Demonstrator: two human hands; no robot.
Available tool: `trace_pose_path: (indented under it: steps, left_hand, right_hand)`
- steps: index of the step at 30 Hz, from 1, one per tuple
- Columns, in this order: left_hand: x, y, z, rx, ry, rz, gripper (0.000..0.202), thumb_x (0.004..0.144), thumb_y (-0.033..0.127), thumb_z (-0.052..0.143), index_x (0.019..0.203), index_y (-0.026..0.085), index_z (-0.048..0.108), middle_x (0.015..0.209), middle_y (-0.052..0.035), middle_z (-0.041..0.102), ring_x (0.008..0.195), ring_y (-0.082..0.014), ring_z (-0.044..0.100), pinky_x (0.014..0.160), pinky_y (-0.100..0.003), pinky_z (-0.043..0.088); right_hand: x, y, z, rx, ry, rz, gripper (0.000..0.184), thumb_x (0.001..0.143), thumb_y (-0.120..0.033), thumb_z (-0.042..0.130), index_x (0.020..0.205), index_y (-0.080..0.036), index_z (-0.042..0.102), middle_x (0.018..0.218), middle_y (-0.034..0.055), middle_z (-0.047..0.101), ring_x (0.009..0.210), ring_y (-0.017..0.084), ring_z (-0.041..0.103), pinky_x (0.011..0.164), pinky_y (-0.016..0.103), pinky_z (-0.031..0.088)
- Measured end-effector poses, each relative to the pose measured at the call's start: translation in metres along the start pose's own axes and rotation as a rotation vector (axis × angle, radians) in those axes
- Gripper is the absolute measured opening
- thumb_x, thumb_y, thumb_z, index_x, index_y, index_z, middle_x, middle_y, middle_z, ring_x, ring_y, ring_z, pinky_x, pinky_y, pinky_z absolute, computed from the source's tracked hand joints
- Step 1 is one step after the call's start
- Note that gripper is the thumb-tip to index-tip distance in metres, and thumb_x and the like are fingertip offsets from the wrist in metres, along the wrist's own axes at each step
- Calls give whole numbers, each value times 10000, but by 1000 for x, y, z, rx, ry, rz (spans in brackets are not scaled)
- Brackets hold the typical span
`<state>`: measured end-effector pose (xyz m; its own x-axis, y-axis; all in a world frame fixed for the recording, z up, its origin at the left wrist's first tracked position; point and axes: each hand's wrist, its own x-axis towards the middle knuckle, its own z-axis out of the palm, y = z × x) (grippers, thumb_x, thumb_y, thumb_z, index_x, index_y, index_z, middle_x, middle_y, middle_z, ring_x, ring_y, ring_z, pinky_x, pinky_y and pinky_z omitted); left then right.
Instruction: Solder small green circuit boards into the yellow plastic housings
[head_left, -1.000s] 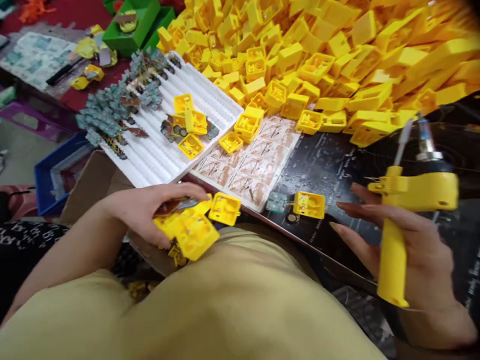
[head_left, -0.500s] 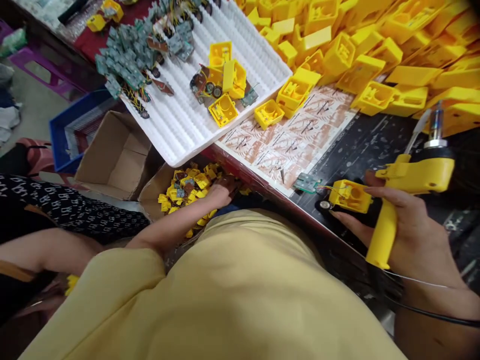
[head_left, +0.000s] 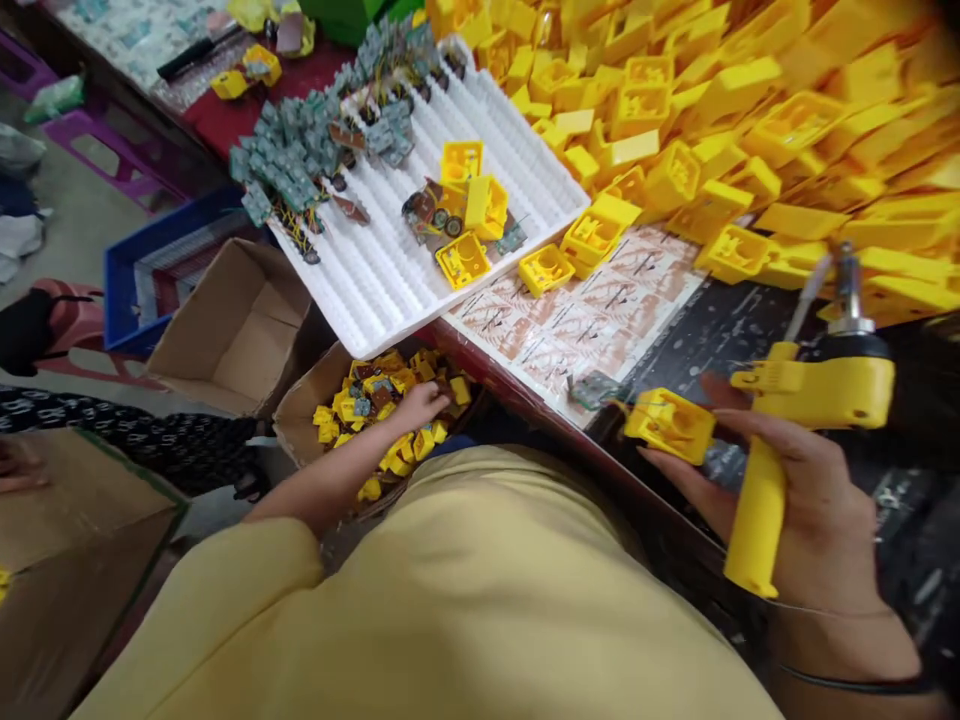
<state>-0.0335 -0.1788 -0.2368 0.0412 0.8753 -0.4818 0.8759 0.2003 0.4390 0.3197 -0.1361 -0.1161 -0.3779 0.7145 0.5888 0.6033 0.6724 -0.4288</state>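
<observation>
Grey floor shows at the far left, with a purple plastic stool (head_left: pixel 120 165), a blue crate (head_left: pixel 112 290) and, lower down, a cardboard box with a green edge (head_left: pixel 82 550), where another person's hand (head_left: pixel 21 468) rests at the side. Next stands an open cardboard box (head_left: pixel 247 335), then a carton (head_left: pixel 296 415) heaped with yellow housings and circuit boards. My left hand (head_left: pixel 421 405) is over that heap, fingers curled; I cannot tell whether they hold anything. Above it, a white ridged foam tray (head_left: pixel 360 300) bears rows of wired circuit boards (head_left: pixel 281 155) and a few yellow housings (head_left: pixel 463 260). Right of the tray, a printed sheet (head_left: pixel 607 310) lies on the black bench top (head_left: pixel 679 325), below a large pile of yellow cases (head_left: pixel 720 100). My right hand (head_left: pixel 817 490) is closed around a yellow soldering gun (head_left: pixel 765 500), tip upward, while its thumb and fingertips pinch a small yellow housing (head_left: pixel 670 425) near the bench edge. Just left of that housing is a green circuit board (head_left: pixel 594 390), somewhat blurred.
</observation>
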Motion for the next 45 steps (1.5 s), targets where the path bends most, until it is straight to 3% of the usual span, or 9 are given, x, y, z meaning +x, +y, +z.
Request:
trace_pose_path:
  steps: [7, 11, 15, 18, 23, 30, 34, 41, 45]
  left_hand:
    - [-89, -22, -96, 253, -130, -54, 248, 902, 312, 557, 810, 160, 729, 770, -116, 757, 747, -249, 729, 711, -318, 544]
    - [-102, 29, -127, 185, -307, 380, 304, 992, 329, 473, 919, 233, 752, 829, -27, 779, 748, -149, 729, 694, -214, 510]
    - [-41, 94, -150, 297, 383, 643, 383, 1035, 356, 406, 1245, 166, 663, 1135, -115, 753, 1029, -209, 711, 933, -335, 535]
    - [38, 139, -161, 496, 512, 662, 595, 982, 463, 523, 1487, 153, 464, 1518, -186, 504, 1430, -334, 447, 1186, -528, 334]
    - [111, 189, -158, 570, 389, 542, 749, 962, 514, 535, 1553, 95, 345, 1526, -250, 450, 1467, -389, 367, 1219, -553, 248]
    - [78, 218, -97, 310, 124, 940, 666, 917, 389, 551, 1527, 169, 401, 1517, -197, 452, 1263, -300, 597, 1087, -441, 479]
    - [67, 247, -76, 175, -86, 1270, 701, 909, 304, 520, 1557, 133, 313, 1583, -187, 397, 1422, -263, 471, 1177, -377, 417]
    - [87, 241, -120, 321, -22, 969, 667, 923, 493, 538, 1478, 136, 445, 1544, -185, 448, 1461, -349, 387, 1205, -566, 306]
    - [82, 229, -129, 486, -61, 917, 660, 973, 558, 474, 1501, 163, 447, 1647, -204, 278, 1547, -407, 198, 1219, -636, 180]
  right_hand:
    - [53, -63, 36, 336, -66, -115, 474, 831, -438, 775, 1191, -252, 529, 958, 42, 710, 900, 222, 725, 889, 360, 611]
    - [56, -57, 32, 383, 9, -45, 565, 770, -409, 837, 1209, -253, 518, 999, 49, 690, 955, 236, 715, 929, 380, 595]
    - [41, -44, 10, 410, 149, 57, 592, 772, -140, 810, 1259, -284, 506, 1101, 37, 699, 1035, 226, 713, 983, 373, 575]
    - [30, -39, -7, 355, 163, 67, 558, 755, -99, 803, 1221, -274, 552, 991, 4, 733, 1118, 206, 689, 1013, 313, 554]
    - [5, -25, -40, 151, 209, 121, 447, 785, -153, 793, 1173, -251, 595, 1017, 41, 756, 994, 181, 726, 845, 234, 600]
    - [-29, 2, -65, -79, 228, 156, 589, 789, -197, 798, 1312, -289, 543, 1007, 61, 755, 1009, 279, 722, 849, 393, 640]
    - [-35, 11, -60, -175, 155, 169, 631, 819, -256, 786, 1368, -273, 477, 1276, 144, 664, 1069, 290, 706, 875, 431, 644]
    - [-39, 27, -56, -364, 141, 172, 620, 823, -236, 786, 1353, -265, 465, 1182, 107, 671, 1087, 285, 682, 897, 437, 611]
    - [-36, 35, -48, -458, 66, 171, 375, 918, -198, 651, 1279, -220, 551, 1016, 80, 678, 939, 249, 696, 784, 371, 607]
